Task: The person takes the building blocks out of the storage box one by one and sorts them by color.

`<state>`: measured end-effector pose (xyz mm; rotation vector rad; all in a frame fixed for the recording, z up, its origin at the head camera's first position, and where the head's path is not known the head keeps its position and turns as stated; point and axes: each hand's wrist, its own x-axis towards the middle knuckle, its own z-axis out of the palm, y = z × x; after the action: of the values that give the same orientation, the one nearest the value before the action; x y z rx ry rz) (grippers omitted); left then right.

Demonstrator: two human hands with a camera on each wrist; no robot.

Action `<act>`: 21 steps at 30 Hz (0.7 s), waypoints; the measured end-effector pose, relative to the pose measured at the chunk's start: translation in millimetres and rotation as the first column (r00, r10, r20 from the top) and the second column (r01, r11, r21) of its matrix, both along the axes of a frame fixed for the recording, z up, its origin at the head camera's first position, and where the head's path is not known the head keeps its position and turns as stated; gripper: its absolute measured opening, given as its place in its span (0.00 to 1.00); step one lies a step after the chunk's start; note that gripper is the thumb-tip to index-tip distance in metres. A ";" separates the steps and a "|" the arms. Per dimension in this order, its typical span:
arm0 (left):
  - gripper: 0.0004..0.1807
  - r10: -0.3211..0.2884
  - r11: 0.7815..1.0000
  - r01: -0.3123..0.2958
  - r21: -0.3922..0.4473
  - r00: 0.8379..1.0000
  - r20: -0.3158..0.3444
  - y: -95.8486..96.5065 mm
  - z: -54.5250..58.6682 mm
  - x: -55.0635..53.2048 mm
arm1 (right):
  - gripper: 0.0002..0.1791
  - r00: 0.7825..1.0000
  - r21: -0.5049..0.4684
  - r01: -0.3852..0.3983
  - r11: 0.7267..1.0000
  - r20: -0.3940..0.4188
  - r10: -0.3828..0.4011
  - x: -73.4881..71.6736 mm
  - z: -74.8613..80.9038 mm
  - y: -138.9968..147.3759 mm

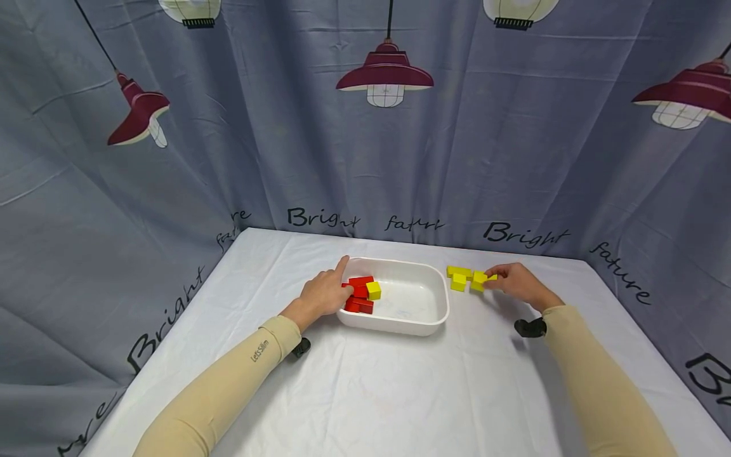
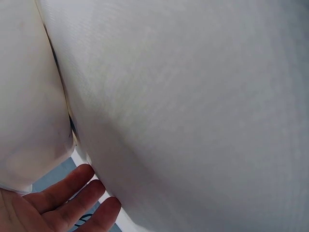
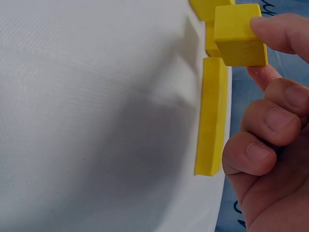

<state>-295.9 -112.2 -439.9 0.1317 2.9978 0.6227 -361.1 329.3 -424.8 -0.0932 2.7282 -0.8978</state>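
Note:
In the right wrist view, my right hand (image 1: pixel 518 284) pinches a yellow cube (image 3: pixel 236 41) between thumb and index finger, its other fingers curled toward the palm. The cube is held up over the white cloth, close beside a long yellow block (image 3: pixel 210 118) and more yellow pieces. My left hand (image 1: pixel 322 292) holds the left end of a white tray (image 1: pixel 394 325), thumb over the rim and the other fingers along the outside. Inside, by that thumb, several red blocks (image 1: pixel 361 306) lie bunched with one yellow cube (image 1: pixel 374 291).
Left of the right hand, a long yellow block (image 1: pixel 459 271) lies behind a yellow cube (image 1: pixel 458 282) on the white-covered table (image 1: pixel 400 393). A grey-blue curtain (image 1: pixel 434 158) with printed lamps and lettering hangs behind and along the sides.

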 end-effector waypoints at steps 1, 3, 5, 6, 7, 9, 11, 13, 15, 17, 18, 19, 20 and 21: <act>0.41 0.000 1.000 0.000 0.000 1.000 0.000 0.2 0.2 0.1 | 0.34 1.000 -0.004 0.003 1.000 0.006 -0.003 -0.2 -1.3 0.1; 0.41 0.002 1.000 -0.002 0.000 1.000 0.000 0.7 0.5 0.3 | 0.34 1.000 -0.009 0.006 1.000 0.011 -0.006 -0.5 -3.8 0.2; 0.41 0.004 1.000 -0.004 0.000 1.000 -0.001 1.2 0.6 0.4 | 0.34 1.000 -0.005 0.004 1.000 0.009 -0.004 -0.8 -6.2 0.6; 0.41 0.005 1.000 -0.005 0.001 1.000 -0.001 1.4 0.6 0.4 | 0.34 1.000 -0.002 0.007 1.000 0.006 -0.007 -0.8 -7.5 0.5; 0.41 0.005 1.000 -0.005 0.001 1.000 -0.002 1.3 0.4 0.4 | 0.34 1.000 0.005 0.007 1.000 0.003 -0.007 -1.2 -9.0 0.5; 0.41 0.004 1.000 -0.004 0.000 1.000 -0.003 1.1 -0.1 0.4 | 0.34 1.000 0.013 0.007 1.000 0.000 -0.007 -1.4 -11.5 0.4; 0.40 0.002 1.000 -0.002 -0.002 1.000 -0.005 0.8 -0.5 0.3 | 0.34 1.000 0.022 0.005 1.000 -0.003 -0.005 -1.7 -14.0 0.7; 0.40 0.000 1.000 0.000 0.001 1.000 -0.006 0.6 -0.6 0.1 | 0.34 1.000 0.026 0.006 1.000 -0.008 -0.006 -1.8 -16.1 0.5; 0.40 -0.001 1.000 0.001 0.005 1.000 -0.008 0.4 -0.4 -0.3 | 0.33 1.000 0.033 0.006 0.999 -0.018 -0.006 -1.6 -17.3 0.5; 0.40 0.000 1.000 0.000 0.009 1.000 -0.011 0.7 -0.3 -0.4 | 0.33 0.999 0.041 0.013 0.999 -0.032 -0.011 -0.8 -17.9 0.9; 0.40 0.000 1.000 0.000 0.006 1.000 -0.011 0.8 -0.3 -0.4 | 0.33 0.999 0.041 0.014 0.999 -0.039 -0.013 -0.4 -18.0 1.0; 0.40 0.000 1.000 0.000 0.002 1.000 -0.012 0.9 -0.2 -0.3 | 0.33 0.999 0.042 0.014 0.999 -0.046 -0.012 -0.1 -18.0 1.1; 0.40 0.000 1.000 0.000 -0.003 1.000 -0.013 1.0 -0.3 -0.2 | 0.33 0.999 0.041 0.014 0.999 -0.052 -0.011 0.1 -17.9 1.3; 0.40 0.001 1.000 -0.002 -0.006 1.000 -0.011 1.1 -0.4 0.1 | 0.33 0.998 0.043 0.016 0.999 -0.057 -0.014 0.5 -17.7 1.1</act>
<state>-295.8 -111.1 -440.3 0.1332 3.0105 0.6156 -360.5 330.5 -442.6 -0.0912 2.8032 -0.8523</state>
